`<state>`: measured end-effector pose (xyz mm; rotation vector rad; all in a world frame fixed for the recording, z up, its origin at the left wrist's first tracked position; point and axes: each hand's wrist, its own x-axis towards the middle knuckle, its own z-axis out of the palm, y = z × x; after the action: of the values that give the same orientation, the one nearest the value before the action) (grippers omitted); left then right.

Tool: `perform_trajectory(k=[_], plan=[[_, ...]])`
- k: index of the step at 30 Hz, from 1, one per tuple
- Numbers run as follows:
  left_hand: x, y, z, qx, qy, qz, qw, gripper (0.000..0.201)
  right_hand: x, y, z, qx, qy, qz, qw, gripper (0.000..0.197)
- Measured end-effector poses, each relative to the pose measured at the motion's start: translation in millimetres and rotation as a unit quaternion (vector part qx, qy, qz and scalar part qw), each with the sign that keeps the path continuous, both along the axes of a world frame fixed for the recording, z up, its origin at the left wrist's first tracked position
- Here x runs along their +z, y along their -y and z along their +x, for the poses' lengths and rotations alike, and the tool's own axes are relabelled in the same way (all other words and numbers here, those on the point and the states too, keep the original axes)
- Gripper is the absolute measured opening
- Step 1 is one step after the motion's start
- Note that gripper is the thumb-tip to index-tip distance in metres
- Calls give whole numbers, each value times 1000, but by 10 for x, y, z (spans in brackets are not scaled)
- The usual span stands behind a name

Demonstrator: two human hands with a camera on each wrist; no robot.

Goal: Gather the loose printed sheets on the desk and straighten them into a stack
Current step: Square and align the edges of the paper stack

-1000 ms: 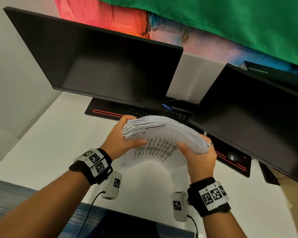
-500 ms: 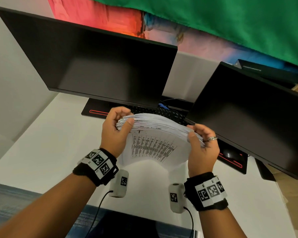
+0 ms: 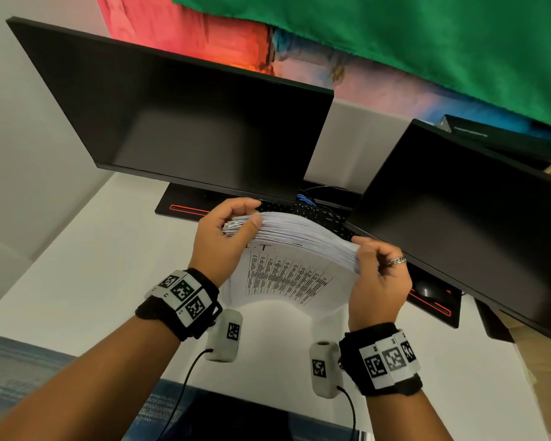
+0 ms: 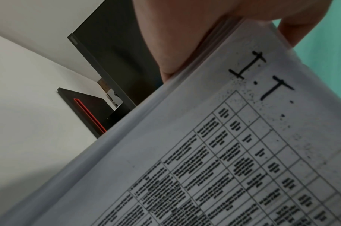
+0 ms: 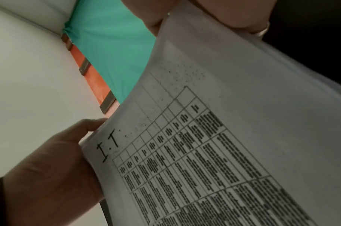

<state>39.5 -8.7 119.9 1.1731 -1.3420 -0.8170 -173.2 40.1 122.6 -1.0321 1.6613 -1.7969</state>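
Observation:
A thick bundle of printed sheets point(image 3: 287, 249) stands on its long edge above the white desk point(image 3: 77, 265), its top edges bowed in an arch. The near face shows a printed table point(image 4: 214, 160) headed "I.T" point(image 5: 185, 160). My left hand point(image 3: 223, 237) grips the bundle's left end, thumb on the near face and fingers curled over the top. At the right end my right hand point(image 3: 376, 272), with a ring on one finger, holds the sheets with fingers curled round the edge. The bundle's lower edge appears to rest on the desk.
Two dark monitors point(image 3: 198, 122) point(image 3: 471, 218) stand close behind the sheets, over a black keyboard point(image 3: 312, 214) and a red-trimmed desk mat point(image 3: 185, 208). A mouse point(image 3: 427, 289) lies under the right monitor. A green cloth point(image 3: 395, 33) hangs on the wall behind.
The bundle has turned more upright and its fanned left corner has closed up. Both hands shifted their grip at the ends, the right one now curled round the edge.

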Motion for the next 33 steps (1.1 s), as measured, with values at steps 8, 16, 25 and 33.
perform_trajectory(k=[8,16,25,33], plan=[[50,2,-40,21,-4,13,1000,15,4,56,29,-29,17,1,999,10],[106,54,-69,58,-33,39,997,18,-39,-41,-3,70,46,-27,996,45],[113,71,-63,28,-1,27,999,6,-223,-103,-67,100,63,47,992,67],[122,129,-50,41,-81,75,993,8,-261,-35,-87,100,39,58,993,53]])
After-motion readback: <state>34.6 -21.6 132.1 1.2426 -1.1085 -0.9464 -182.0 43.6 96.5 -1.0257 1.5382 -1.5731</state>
